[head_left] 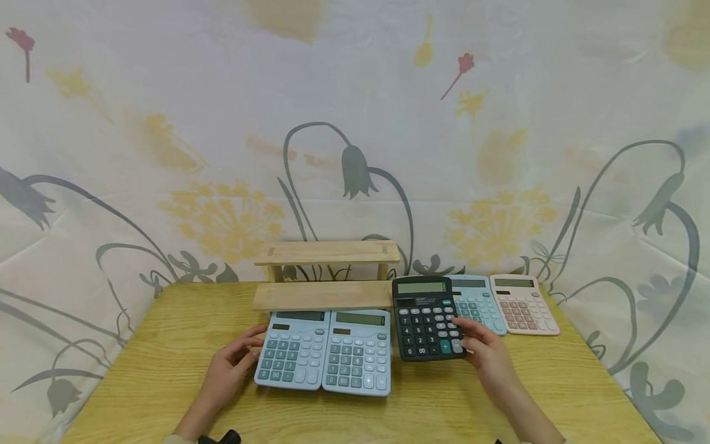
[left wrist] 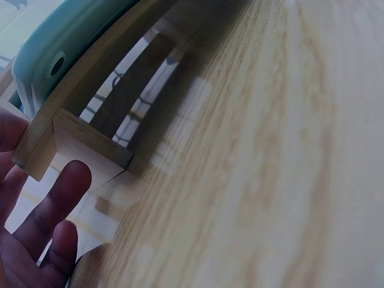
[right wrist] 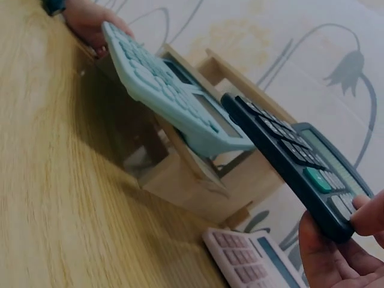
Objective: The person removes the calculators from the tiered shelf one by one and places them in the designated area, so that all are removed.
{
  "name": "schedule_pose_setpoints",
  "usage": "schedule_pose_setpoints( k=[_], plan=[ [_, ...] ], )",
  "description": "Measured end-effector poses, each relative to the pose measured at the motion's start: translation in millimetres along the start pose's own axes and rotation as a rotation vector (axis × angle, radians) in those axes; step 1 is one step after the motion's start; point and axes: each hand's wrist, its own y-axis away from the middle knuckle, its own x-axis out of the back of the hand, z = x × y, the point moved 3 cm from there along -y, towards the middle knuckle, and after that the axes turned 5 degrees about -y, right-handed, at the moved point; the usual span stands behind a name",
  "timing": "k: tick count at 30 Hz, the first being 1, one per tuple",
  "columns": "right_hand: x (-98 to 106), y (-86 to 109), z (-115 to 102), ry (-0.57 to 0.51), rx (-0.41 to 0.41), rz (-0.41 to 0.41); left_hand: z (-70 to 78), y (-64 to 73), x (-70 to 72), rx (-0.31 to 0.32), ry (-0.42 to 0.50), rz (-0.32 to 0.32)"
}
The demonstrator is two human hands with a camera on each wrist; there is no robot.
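Two light-blue calculators, a left one (head_left: 291, 357) and a right one (head_left: 357, 354), lean side by side on the front of a stepped wooden rack (head_left: 327, 251). My right hand (head_left: 490, 357) pinches a black calculator (head_left: 424, 330) by its lower right corner, thumb on the face side and fingers beneath. Raised off the table, it is tilted at the rack's right end. My left hand (head_left: 233, 364) is at the left calculator's side edge, its fingers loosely bent. In the left wrist view, its fingers (left wrist: 66, 186) are right at the rack's end.
Beyond the black calculator, to the right, are another light-blue calculator (head_left: 482, 302) and a pink calculator (head_left: 524, 305). A wood-grain table (head_left: 444, 407) lies under everything. Behind it hangs a flower-patterned cloth (head_left: 355, 74).
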Motion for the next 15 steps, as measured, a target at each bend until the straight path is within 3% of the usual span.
schedule_pose_setpoints(
  k=[7, 15],
  plan=[
    [16.4, 2.3, 0.8, -0.004, -0.002, 0.013, -0.3, 0.0, -0.1, 0.003, -0.003, 0.003],
    [31.3, 6.0, 5.2, 0.024, -0.076, 0.061, -0.4, 0.1, -0.3, 0.007, -0.001, 0.003]
  ],
)
